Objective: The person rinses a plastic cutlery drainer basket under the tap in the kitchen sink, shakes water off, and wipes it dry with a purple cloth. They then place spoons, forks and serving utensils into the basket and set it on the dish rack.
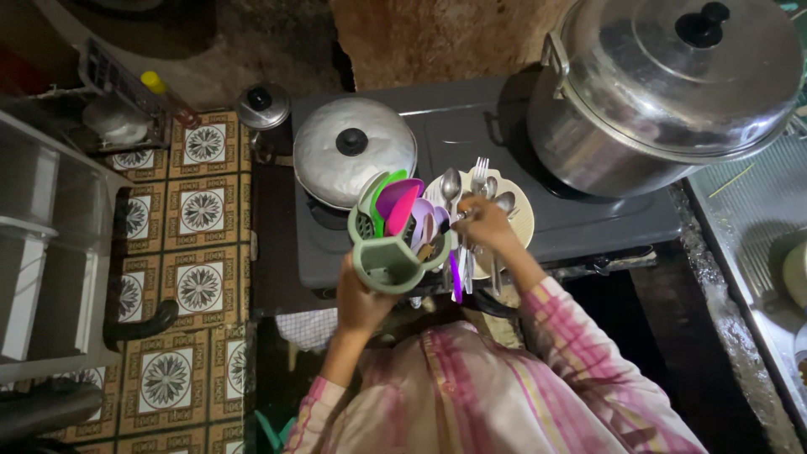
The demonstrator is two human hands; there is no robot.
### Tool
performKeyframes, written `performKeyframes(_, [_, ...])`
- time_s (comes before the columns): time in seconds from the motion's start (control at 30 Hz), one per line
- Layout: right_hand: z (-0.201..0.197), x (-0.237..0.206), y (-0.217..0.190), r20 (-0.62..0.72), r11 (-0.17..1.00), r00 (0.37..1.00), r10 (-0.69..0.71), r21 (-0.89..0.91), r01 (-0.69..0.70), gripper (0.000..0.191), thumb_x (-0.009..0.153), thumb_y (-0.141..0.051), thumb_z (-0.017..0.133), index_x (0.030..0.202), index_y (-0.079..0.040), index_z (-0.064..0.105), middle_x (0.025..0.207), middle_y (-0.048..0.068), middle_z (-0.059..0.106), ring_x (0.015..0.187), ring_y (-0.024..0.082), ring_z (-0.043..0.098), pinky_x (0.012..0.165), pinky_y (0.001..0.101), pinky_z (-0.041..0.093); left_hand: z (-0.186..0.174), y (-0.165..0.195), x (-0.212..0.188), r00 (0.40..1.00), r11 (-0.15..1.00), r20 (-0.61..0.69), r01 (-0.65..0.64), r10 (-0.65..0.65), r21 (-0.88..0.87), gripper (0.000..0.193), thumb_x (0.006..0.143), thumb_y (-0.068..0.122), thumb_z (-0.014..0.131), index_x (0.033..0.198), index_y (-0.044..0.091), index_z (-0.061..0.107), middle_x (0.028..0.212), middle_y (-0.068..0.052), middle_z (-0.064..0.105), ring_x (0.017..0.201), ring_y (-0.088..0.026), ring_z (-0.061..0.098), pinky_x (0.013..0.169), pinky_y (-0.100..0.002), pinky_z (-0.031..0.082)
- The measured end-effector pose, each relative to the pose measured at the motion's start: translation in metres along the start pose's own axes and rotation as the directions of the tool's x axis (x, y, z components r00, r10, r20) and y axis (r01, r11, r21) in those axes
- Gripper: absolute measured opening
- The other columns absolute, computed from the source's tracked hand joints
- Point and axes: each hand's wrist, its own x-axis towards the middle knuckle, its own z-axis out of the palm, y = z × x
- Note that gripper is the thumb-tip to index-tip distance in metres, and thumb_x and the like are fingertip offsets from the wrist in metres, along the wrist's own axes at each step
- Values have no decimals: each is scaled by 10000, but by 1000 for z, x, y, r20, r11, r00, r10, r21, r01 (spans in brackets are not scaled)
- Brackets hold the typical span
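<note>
My left hand (pixel 360 296) holds a pale green cutlery holder (pixel 388 252) from below, tilted toward me. Coloured plastic spoons (pixel 402 207), pink, purple and green, stick out of it. My right hand (pixel 483 224) grips a bunch of metal spoons and a fork (pixel 479 187), right beside the holder and above a cream plate (pixel 521 217). The plate rests on the dark grey stove top (pixel 471 126). Pink striped sleeves cover both my arms.
A small pot with a silver lid (pixel 353 148) sits on the left burner, a very large steel pot with lid (pixel 672 84) on the right one. A metal sink counter (pixel 756 219) runs along the right. Patterned tiled floor (pixel 193 277), a kettle (pixel 262 106) and a shelf lie to the left.
</note>
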Motion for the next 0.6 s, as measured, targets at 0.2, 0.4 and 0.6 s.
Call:
performKeyframes(0.2, [-39,-25,-20,189,722,977,-97,689,-61,514,903,-9,669,1396,26,529,875,102,739,671,146,691,565,238,554,-10,21,16,993,992,72,99,-93,-79,554,643,325,954,1039,38,693,969,-155,729,896,-354,721,787,-429,568])
performKeyframes(0.4, [-28,-68,-51,-159,665,922,-352,651,366,696,858,33,693,1468,-18,362,900,118,709,735,164,728,669,299,637,-13,38,26,986,986,101,144,-136,-82,524,623,324,951,982,29,708,914,-146,751,851,-336,745,751,-402,577])
performKeyframes(0.6, [25,-83,-65,-234,765,767,-598,121,633,377,908,-49,789,1234,20,613,915,74,769,751,118,709,654,255,574,-13,38,27,990,990,83,121,-116,-68,517,617,314,945,981,31,709,916,-156,744,864,-347,731,759,-410,569])
